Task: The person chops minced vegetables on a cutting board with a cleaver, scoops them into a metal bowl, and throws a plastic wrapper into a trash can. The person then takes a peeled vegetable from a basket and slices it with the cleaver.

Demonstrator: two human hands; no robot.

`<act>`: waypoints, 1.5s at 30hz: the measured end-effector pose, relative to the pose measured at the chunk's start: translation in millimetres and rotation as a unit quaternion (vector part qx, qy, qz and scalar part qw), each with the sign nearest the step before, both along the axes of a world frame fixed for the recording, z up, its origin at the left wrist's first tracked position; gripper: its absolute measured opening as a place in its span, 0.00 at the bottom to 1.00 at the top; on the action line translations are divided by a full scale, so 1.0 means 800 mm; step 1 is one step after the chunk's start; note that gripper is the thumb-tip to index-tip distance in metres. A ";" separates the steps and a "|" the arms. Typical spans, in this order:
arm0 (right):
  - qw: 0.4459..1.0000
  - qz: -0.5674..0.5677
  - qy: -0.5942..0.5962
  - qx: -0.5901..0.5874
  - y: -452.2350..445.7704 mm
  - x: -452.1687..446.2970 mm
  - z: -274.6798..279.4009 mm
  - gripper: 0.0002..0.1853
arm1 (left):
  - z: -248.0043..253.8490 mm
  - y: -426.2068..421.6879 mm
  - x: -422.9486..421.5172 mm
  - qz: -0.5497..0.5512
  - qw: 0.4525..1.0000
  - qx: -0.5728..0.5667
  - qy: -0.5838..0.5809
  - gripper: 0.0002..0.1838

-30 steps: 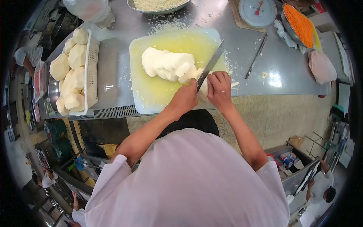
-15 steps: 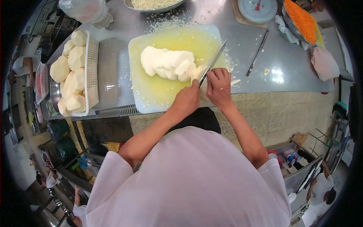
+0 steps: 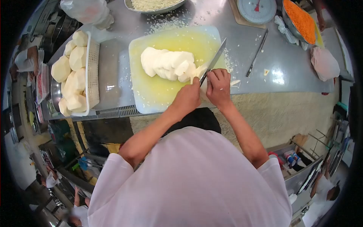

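My left hand (image 3: pixel 187 99) is wrapped round the handle of a large knife (image 3: pixel 216 56), whose blade points up and to the right. Close beside it, my right hand (image 3: pixel 219 87) has its fingers bent and pressed down on a pale vegetable piece (image 3: pixel 204 90), mostly hidden under the hand and knife. Both hands are at the lower right part of a yellowish cutting board (image 3: pixel 151 100). A row of overlapping pale slices (image 3: pixel 166 64) lies on the board left of the blade.
A white basket (image 3: pixel 93 72) with several peeled vegetables stands at the left. Bowls of pale shreds (image 3: pixel 153 4) and orange shreds (image 3: pixel 300 22) are at the back. A scale (image 3: pixel 257 10), a thin metal tool (image 3: pixel 258 53) and a plastic bag (image 3: pixel 324 63) are rightward. Co-workers show at the edges.
The knife blade has tilted slightly between the frames, while both hands stay at nearly the same place. The slices lie as before. At the left edge, a co-worker's arm has shifted.
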State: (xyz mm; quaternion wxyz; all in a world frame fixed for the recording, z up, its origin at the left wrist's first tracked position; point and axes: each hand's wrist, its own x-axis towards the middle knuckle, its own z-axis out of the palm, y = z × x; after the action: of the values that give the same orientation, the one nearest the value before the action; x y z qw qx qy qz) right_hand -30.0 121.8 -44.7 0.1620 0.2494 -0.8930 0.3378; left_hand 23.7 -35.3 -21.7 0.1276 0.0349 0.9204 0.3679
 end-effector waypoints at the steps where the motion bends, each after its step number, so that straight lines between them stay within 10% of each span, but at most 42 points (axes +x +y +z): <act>1: 1.000 0.007 0.002 0.003 0.002 0.003 -0.002 0.12 | 0.018 -0.003 0.000 -0.007 1.000 -0.009 -0.023 0.13; 6: 1.000 -0.003 -0.004 -0.008 0.001 0.001 -0.007 0.15 | 0.113 -0.032 0.039 -0.020 0.997 -0.010 -0.070 0.15; 17: 0.999 0.018 -0.025 -0.040 0.006 -0.001 -0.006 0.13 | 0.001 -0.011 -0.005 -0.018 1.000 0.004 0.001 0.14; 23: 0.999 -0.004 -0.037 -0.008 0.003 0.005 -0.006 0.14 | 0.110 -0.033 0.049 -0.008 0.996 -0.004 -0.093 0.12; 30: 1.000 -0.005 -0.021 -0.022 0.003 0.005 -0.005 0.14 | -0.001 -0.003 0.008 -0.003 0.999 -0.022 -0.026 0.12; 38: 1.000 -0.015 -0.015 -0.019 0.002 0.006 -0.006 0.13 | 0.113 -0.027 0.040 -0.016 0.995 -0.003 -0.102 0.11; 45: 0.999 -0.014 -0.012 -0.034 0.005 0.007 -0.005 0.09 | -0.004 0.011 -0.002 -0.031 0.999 -0.015 -0.014 0.13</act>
State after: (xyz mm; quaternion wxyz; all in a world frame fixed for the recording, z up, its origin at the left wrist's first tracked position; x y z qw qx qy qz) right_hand -24.6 125.6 -48.6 0.1641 0.2271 -0.8865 0.3683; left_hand 22.1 -26.7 -24.6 0.1518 0.0562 0.9224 0.3508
